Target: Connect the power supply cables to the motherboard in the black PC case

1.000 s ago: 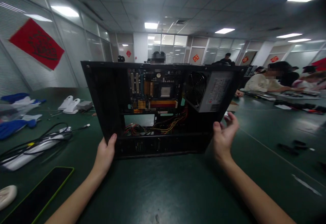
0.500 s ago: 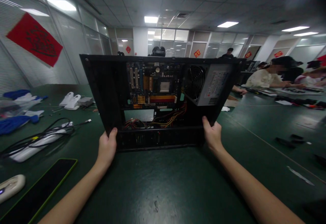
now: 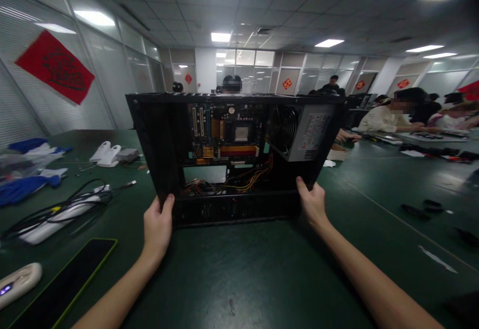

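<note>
Forearms (image 3: 368, 259) slanting inward; left hand (image 3: 157, 227), right hand (image 3: 314, 205) pinching computer case (image 3: 239, 210) near bottom

Matt metal, glossy worktop (image 3: 224, 274)

The computer case (image 3: 262, 212) looks like smooth, black-painted metal, its power supply (image 3: 304, 142) bare grey metal. Toward the worktop's left edge: crumpled blue cloth (image 3: 26, 190), filmy clear plastic (image 3: 20, 166) and a phone (image 3: 69, 281) with a smooth, glass-like face.

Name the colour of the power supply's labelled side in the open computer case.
Silvery grey: the power supply's labelled side shows best in the head view.
</note>
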Available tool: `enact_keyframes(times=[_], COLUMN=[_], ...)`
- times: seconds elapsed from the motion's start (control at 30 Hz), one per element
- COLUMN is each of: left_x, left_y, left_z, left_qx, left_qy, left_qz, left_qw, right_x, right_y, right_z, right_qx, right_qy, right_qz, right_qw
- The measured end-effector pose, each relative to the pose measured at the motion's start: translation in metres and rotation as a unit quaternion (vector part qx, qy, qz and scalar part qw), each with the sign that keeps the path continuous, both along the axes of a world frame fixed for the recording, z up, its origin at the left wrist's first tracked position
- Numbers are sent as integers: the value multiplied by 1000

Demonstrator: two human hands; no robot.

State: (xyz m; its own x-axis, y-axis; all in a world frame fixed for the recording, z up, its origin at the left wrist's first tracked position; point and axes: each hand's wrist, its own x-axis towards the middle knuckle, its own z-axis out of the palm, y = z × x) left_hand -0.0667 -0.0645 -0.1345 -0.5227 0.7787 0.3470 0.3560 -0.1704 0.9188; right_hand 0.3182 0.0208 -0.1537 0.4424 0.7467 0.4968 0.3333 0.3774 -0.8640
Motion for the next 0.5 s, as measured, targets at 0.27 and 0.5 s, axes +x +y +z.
enact_keyframes(times=[0.27,0.5], left_x=[2,-10], left_y=[-9,6], left_z=[4,4], left_qx=[-10,-9], left_qy=[-4,-16], left_qz=[0,-37], left_qw=[1000,999], right_x=[-1,-8], right_y=[1,-2], right_z=[-4,-3], right_qx=[-11,-3], right_qy=[5,16], right_qz=[-21,-51], right_qw=[1000,999])
